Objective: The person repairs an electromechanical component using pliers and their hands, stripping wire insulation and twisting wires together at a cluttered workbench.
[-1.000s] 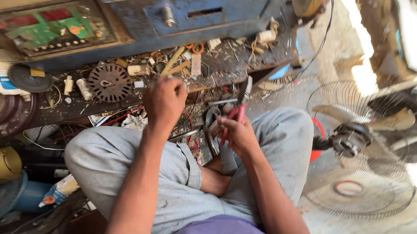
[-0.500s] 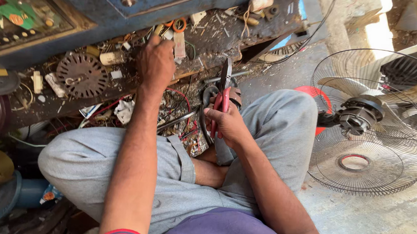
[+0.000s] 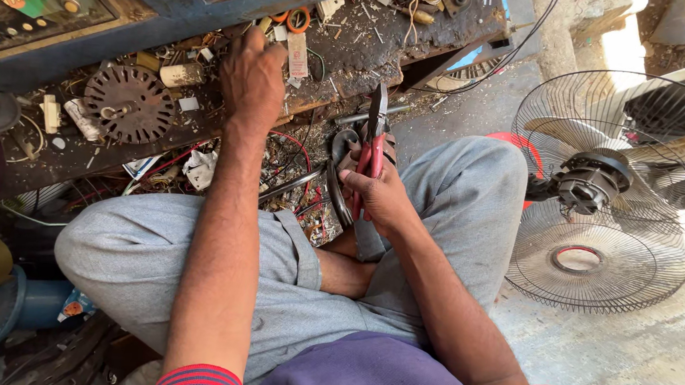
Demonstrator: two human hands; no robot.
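Scrap parts crowd the bench; bare floor lies open beside the fan.

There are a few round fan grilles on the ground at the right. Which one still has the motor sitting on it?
The upper wire grille carries the dark motor at its centre. The grille below it is bare, with only a red-ringed hub in its middle.

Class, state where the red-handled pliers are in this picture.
In the head view, the red-handled pliers sit near centre, held upright in the right hand above the right knee, just below the cluttered workbench edge.
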